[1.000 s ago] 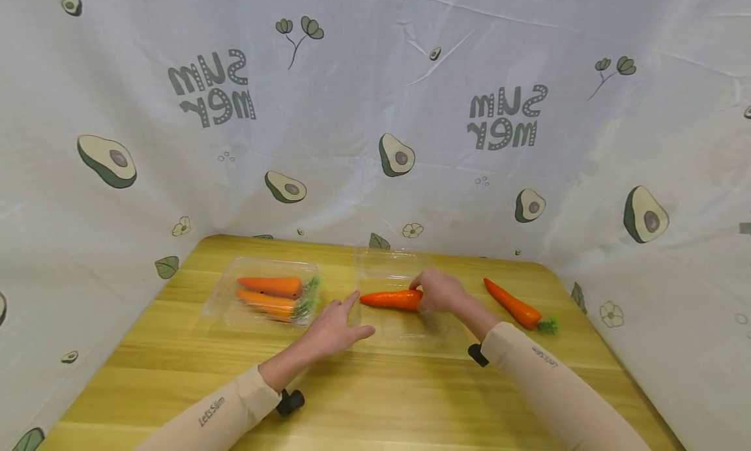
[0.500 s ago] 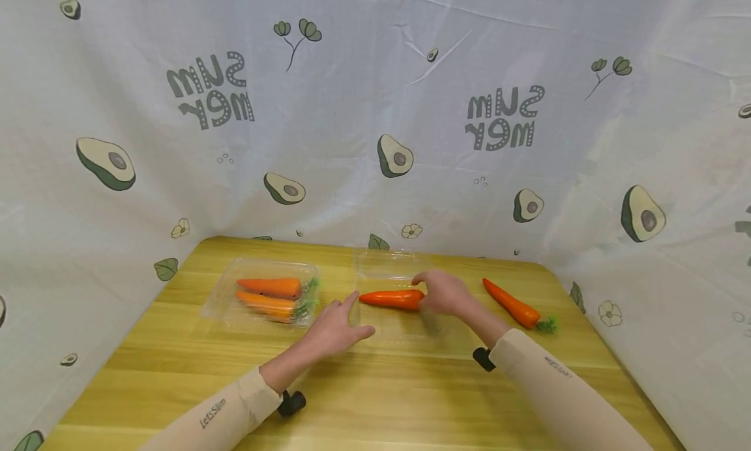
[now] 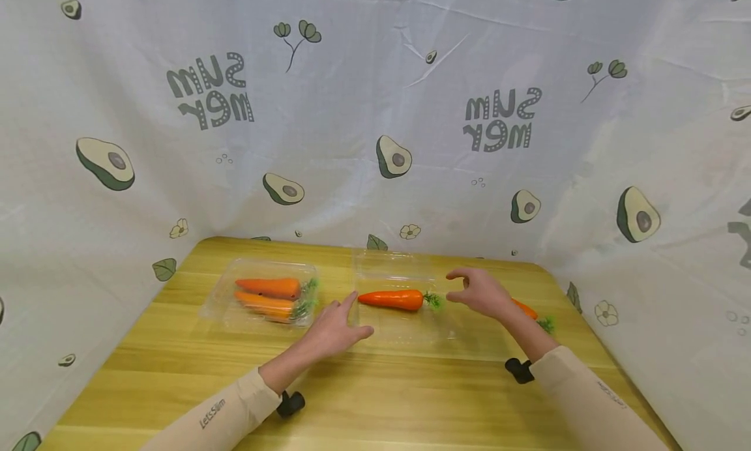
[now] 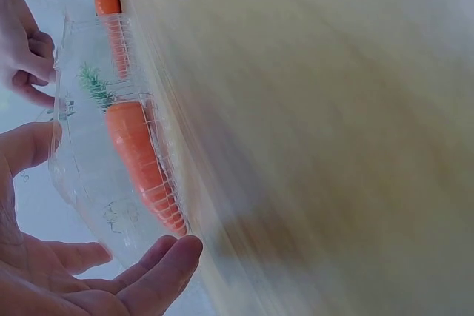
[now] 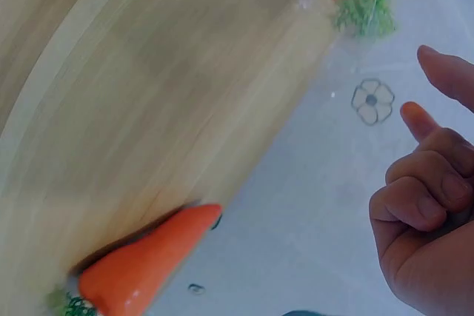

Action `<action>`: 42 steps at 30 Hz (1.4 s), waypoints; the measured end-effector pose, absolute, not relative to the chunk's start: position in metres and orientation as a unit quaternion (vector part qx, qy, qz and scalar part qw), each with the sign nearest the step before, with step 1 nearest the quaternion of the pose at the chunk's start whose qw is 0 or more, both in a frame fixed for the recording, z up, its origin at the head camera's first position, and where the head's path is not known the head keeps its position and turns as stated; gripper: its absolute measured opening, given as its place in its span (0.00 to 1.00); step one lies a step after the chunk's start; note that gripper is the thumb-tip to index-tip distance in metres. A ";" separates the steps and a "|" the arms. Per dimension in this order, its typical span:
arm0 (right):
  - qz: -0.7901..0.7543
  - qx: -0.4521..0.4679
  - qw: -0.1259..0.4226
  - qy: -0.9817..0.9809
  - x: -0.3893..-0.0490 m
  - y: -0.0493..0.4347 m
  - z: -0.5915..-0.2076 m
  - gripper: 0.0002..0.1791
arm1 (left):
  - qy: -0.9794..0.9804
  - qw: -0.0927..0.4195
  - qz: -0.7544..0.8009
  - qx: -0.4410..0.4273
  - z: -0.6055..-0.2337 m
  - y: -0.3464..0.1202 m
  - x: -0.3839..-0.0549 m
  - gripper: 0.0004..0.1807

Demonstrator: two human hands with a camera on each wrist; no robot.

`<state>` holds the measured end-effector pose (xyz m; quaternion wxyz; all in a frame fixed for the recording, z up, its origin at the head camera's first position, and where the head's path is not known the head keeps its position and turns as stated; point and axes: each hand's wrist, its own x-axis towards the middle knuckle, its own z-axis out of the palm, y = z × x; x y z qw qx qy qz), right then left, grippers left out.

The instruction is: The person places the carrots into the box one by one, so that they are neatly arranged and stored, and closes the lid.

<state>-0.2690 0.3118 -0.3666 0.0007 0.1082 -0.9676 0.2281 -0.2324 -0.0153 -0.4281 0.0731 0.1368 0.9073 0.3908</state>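
Observation:
An orange carrot (image 3: 390,300) with a green tuft lies in a clear plastic container (image 3: 405,330), whose lid (image 3: 384,263) is folded back toward the wall. My left hand (image 3: 334,332) is at the container's left side, fingers spread; in the left wrist view its fingertips (image 4: 181,251) are right at the plastic wall. To the right of the tuft hovers my right hand (image 3: 481,293), holding nothing. Its thumb and index finger are apart, the other fingers curled in the right wrist view. Behind its wrist, a loose carrot (image 3: 526,308) lies partly hidden on the table.
Another clear container (image 3: 220,301) stands at the left with two carrots (image 3: 270,287) under its plastic cover. The wooden table (image 3: 375,399) meets a white printed cloth (image 3: 328,112) at the back and sides.
My right hand has let go of the carrot's top and moved right, uncovering the green tuft and now covering part of the loose carrot. My left hand has stayed put.

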 end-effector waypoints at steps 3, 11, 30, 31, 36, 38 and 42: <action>0.248 0.094 0.004 -0.964 -0.265 0.326 -0.365 0.27 | 0.909 0.070 0.386 0.139 -0.428 -0.015 -0.233 0.48; 0.258 0.039 0.013 -0.965 -0.257 0.363 -0.361 0.33 | 0.909 0.071 0.386 0.142 -0.426 -0.016 -0.235 0.48; 0.337 -0.031 0.000 -0.941 -0.237 0.432 -0.384 0.38 | 0.905 0.074 0.396 0.137 -0.425 -0.014 -0.233 0.48; 0.337 -0.034 -0.001 -0.941 -0.237 0.434 -0.385 0.38 | 0.905 0.072 0.396 0.137 -0.425 -0.014 -0.233 0.48; 0.336 -0.059 -0.007 -0.940 -0.237 0.439 -0.388 0.41 | 0.902 0.070 0.403 0.140 -0.426 -0.014 -0.233 0.49; 0.338 -0.072 -0.012 -0.938 -0.236 0.440 -0.389 0.42 | 0.899 0.072 0.408 0.140 -0.428 -0.015 -0.233 0.49; 0.362 -0.103 -0.032 -0.926 -0.234 0.447 -0.397 0.44 | 0.896 0.075 0.416 0.138 -0.432 -0.015 -0.232 0.49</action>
